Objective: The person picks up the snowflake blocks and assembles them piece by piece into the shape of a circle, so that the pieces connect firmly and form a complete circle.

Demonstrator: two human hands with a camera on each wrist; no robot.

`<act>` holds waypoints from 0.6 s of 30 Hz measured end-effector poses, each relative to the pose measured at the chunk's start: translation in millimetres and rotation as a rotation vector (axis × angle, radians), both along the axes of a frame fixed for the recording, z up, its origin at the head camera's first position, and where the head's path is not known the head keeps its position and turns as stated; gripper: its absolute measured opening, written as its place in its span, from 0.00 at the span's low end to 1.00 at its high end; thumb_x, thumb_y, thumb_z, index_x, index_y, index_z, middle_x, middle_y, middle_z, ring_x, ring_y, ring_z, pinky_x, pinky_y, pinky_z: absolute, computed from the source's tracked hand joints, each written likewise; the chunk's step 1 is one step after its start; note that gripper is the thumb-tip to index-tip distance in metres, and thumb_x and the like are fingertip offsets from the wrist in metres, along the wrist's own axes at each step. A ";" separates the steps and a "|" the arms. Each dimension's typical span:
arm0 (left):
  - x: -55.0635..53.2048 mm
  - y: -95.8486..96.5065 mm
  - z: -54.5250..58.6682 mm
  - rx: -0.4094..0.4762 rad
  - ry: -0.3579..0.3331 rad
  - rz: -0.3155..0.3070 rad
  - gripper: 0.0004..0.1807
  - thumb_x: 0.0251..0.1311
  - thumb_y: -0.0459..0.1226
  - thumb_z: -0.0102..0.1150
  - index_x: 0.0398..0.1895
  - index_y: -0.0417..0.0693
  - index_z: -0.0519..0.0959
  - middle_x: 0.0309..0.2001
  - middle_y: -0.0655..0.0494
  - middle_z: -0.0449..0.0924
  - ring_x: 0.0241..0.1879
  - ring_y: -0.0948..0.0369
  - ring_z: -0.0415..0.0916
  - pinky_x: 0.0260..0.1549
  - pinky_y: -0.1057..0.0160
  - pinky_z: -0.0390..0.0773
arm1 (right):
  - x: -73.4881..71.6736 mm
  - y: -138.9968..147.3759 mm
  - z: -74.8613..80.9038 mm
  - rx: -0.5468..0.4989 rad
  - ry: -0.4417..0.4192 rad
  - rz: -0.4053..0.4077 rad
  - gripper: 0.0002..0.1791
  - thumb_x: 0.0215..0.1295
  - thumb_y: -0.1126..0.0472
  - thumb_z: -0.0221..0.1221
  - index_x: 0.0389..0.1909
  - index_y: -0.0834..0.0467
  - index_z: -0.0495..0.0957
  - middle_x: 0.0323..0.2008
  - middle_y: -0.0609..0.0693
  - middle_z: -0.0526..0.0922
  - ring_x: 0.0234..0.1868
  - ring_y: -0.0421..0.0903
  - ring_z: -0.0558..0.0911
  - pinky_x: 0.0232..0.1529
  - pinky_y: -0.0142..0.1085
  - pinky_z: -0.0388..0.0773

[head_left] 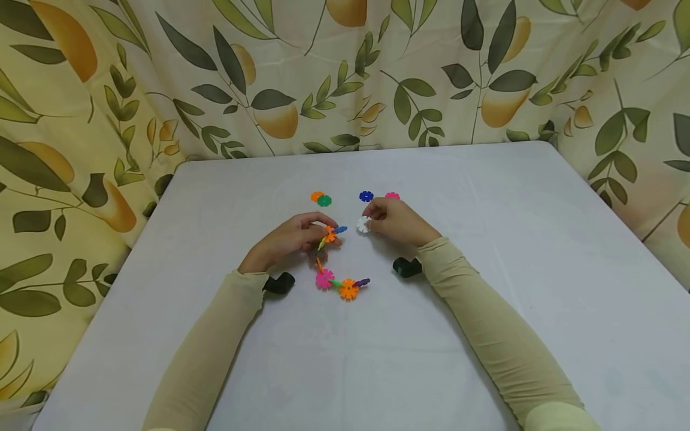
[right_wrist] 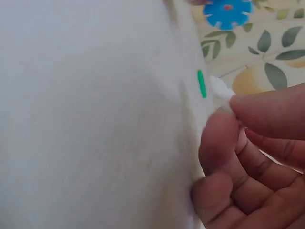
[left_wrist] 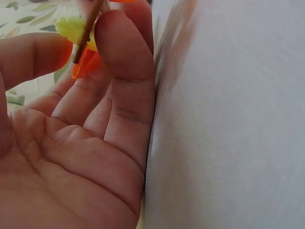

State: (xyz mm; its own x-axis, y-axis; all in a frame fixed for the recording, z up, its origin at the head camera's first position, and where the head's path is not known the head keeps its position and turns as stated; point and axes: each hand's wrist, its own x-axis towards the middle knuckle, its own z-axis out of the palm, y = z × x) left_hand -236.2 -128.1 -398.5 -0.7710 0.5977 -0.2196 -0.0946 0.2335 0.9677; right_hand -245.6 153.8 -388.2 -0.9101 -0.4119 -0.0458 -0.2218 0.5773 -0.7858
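My left hand (head_left: 286,239) pinches the upper part of a curved chain of notched snowflake discs, close to an orange disc (head_left: 330,234). At the chain's upper end a blue disc (right_wrist: 228,14) sticks out toward the right hand. Lower down, the chain bends past a pink disc (head_left: 324,279) and another orange disc (head_left: 348,290) to a purple disc (head_left: 362,282). In the left wrist view, a yellow disc (left_wrist: 69,28) shows between thumb and fingers. My right hand (head_left: 401,221) pinches a white notched disc (head_left: 362,224) between thumb and fingertip, a short gap from the blue one.
Behind the hands, a loose orange disc (head_left: 315,196) and a green disc (head_left: 324,200) overlap on the white-covered table (head_left: 345,371). Farther right lie a dark blue disc (head_left: 366,196) and a pink disc (head_left: 392,195), partly behind the right hand. A patterned curtain (head_left: 345,90) surrounds the table.
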 end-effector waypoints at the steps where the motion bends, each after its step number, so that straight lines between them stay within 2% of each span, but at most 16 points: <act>1: 0.0 0.4 -0.1 -0.003 -0.004 0.002 0.17 0.80 0.36 0.52 0.66 0.40 0.75 0.53 0.43 0.89 0.38 0.49 0.85 0.41 0.60 0.81 | 0.0 0.1 0.7 -0.021 -0.021 0.002 0.08 0.74 0.69 0.63 0.50 0.66 0.82 0.43 0.58 0.82 0.42 0.53 0.80 0.46 0.40 0.79; 5: 0.3 1.5 0.7 -0.016 -0.010 0.015 0.16 0.81 0.38 0.52 0.64 0.39 0.75 0.52 0.43 0.89 0.37 0.50 0.86 0.41 0.60 0.81 | 1.1 -2.4 3.3 -0.103 -0.108 0.016 0.06 0.75 0.68 0.62 0.48 0.67 0.81 0.38 0.57 0.80 0.31 0.49 0.80 0.36 0.34 0.80; 8: 0.9 1.9 2.0 -0.017 -0.011 0.020 0.16 0.81 0.39 0.53 0.63 0.39 0.75 0.52 0.43 0.89 0.36 0.51 0.85 0.40 0.61 0.79 | 2.4 -5.6 4.7 -0.149 -0.140 0.032 0.05 0.76 0.68 0.61 0.47 0.67 0.79 0.33 0.57 0.80 0.27 0.49 0.80 0.33 0.34 0.79; 18: 0.0 3.3 0.5 -0.020 -0.009 0.008 0.15 0.81 0.38 0.53 0.62 0.40 0.75 0.49 0.45 0.90 0.35 0.52 0.85 0.38 0.61 0.77 | 8.0 -14.0 5.0 -0.206 -0.145 0.025 0.07 0.77 0.67 0.60 0.48 0.68 0.78 0.30 0.57 0.85 0.25 0.48 0.81 0.32 0.34 0.81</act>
